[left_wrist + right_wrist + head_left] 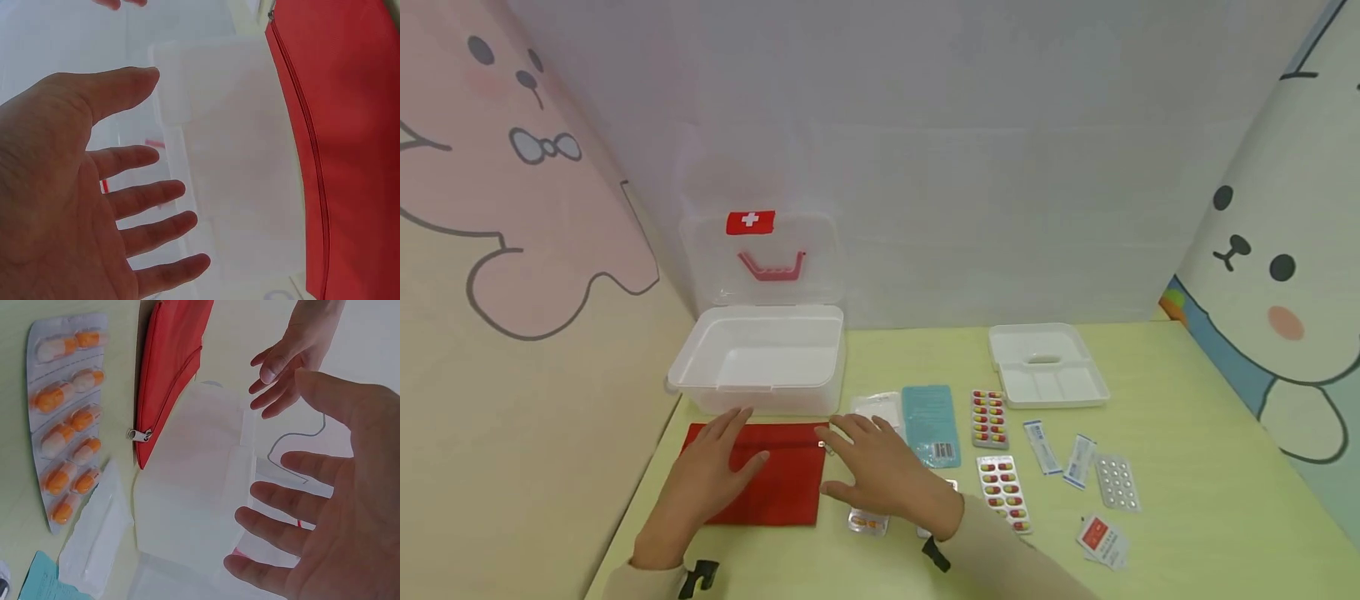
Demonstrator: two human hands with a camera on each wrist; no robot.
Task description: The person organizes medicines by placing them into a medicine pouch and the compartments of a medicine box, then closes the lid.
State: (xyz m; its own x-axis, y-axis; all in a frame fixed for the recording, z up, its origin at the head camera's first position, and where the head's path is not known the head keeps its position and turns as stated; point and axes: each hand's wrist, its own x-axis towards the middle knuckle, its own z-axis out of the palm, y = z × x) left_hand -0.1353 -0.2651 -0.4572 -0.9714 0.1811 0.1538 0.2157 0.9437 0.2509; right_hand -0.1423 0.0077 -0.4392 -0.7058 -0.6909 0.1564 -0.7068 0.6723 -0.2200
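Five fingers spread on the left hand (703, 479), pinching nothing, over the nine o'clock edge of a red pouch (786, 492) lying flat on the yellow-green table (1210, 433). At twelve from the pouch, just beyond, an open white box (797, 400), clear lid (816, 287) raised behind. As for the pouch, probably light and soft, apt to sag or fold if lifted by one corner; smooth-looking, so perhaps slightly slippery, but hardly fragile. Best held by the side edges, at nine and three, thumbs on top and fingers beneath, clear of the metal zip pull (140, 435) at two o'clock. Over the three o'clock edge, the right hand (883, 471), fingers likewise spread, pinching nothing; no contact with the pouch visible in either wrist view. Near four o'clock, partly under the right hand in the head view, a blister pack of orange capsules (65, 425). Farther right, just short of three, a teal packet (931, 421), then an upper capsule strip (989, 419); just past three, a lower capsule strip (1003, 492). Between two and three, well apart, a white divided tray (1018, 387).
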